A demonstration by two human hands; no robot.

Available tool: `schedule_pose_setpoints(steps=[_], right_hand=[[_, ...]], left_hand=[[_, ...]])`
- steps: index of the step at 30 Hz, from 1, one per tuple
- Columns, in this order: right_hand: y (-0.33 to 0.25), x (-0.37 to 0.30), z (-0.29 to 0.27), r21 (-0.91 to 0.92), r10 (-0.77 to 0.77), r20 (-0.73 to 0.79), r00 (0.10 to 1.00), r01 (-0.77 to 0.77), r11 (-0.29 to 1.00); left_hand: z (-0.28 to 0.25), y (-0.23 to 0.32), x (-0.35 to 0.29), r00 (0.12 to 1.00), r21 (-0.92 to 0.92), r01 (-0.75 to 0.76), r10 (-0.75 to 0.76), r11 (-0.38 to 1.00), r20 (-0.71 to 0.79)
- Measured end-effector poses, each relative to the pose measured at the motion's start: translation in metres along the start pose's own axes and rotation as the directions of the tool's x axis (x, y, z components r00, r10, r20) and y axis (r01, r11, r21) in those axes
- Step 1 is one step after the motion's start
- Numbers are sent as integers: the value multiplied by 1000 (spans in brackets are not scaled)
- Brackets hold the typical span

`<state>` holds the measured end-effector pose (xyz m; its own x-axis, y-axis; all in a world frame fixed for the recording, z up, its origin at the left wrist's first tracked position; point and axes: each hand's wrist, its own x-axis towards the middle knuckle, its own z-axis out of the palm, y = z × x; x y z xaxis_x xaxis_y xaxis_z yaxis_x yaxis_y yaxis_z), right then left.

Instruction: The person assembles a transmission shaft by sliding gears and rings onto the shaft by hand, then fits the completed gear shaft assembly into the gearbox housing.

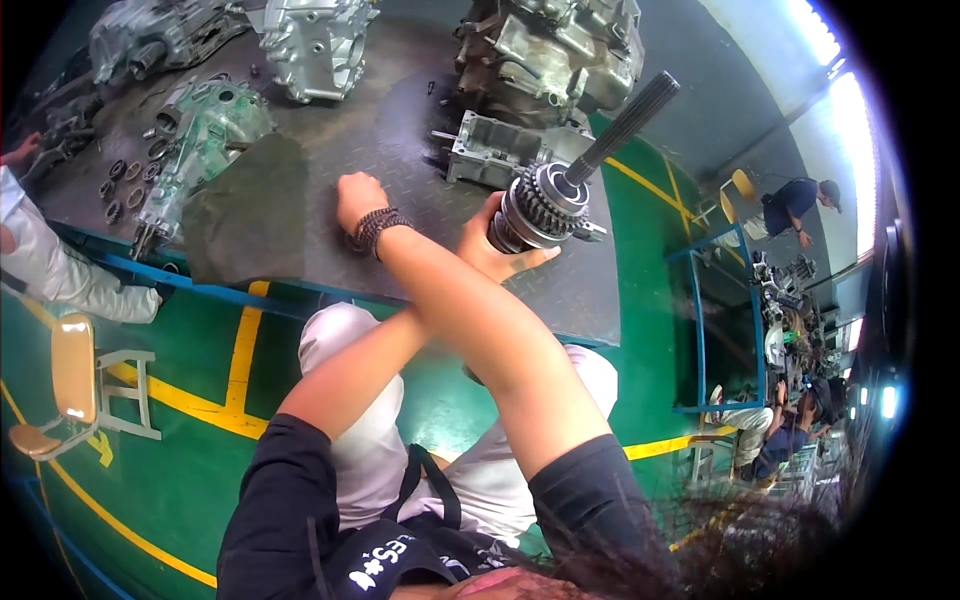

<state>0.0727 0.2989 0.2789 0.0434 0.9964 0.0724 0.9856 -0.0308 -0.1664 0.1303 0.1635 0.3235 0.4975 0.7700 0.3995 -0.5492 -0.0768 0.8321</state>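
Observation:
My forearms cross, with the right one lying over the left. In my left hand (488, 246) is a gear shaft (548, 205), its fingers and thumb wrapped round the lower gears. The shaft's long splined end tilts up and to the right, above the table's right part. Farther left, my right hand (361, 200) is closed in a fist over the dark tabletop (400, 140), a beaded bracelet (378, 226) round its wrist. The undersides of its fingers are hidden, and nothing shows sticking out of them. An open metal housing (490, 150) lies just beyond the gear shaft.
Large gearbox casings (318, 45) and a dirty transmission housing (550, 55) stand along the far side. At left lie a greenish casing (215, 130), a dark cloth (255, 215) and several bearings (115, 190). A person (70, 260) stands at far left, near a chair (75, 375). Others work at right.

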Motion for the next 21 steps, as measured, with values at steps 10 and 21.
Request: schedule_pose_setpoints(steps=[10,21], right_hand=[[-47,-96,-238,574,-241,-693,679,722,385],[87,-163,-374,423,-184,-428,885,376,824]], left_hand=[[-18,-22,-5,998,112,-63,66,992,-24],[-17,16,-5,996,19,-25,26,1000,-87]])
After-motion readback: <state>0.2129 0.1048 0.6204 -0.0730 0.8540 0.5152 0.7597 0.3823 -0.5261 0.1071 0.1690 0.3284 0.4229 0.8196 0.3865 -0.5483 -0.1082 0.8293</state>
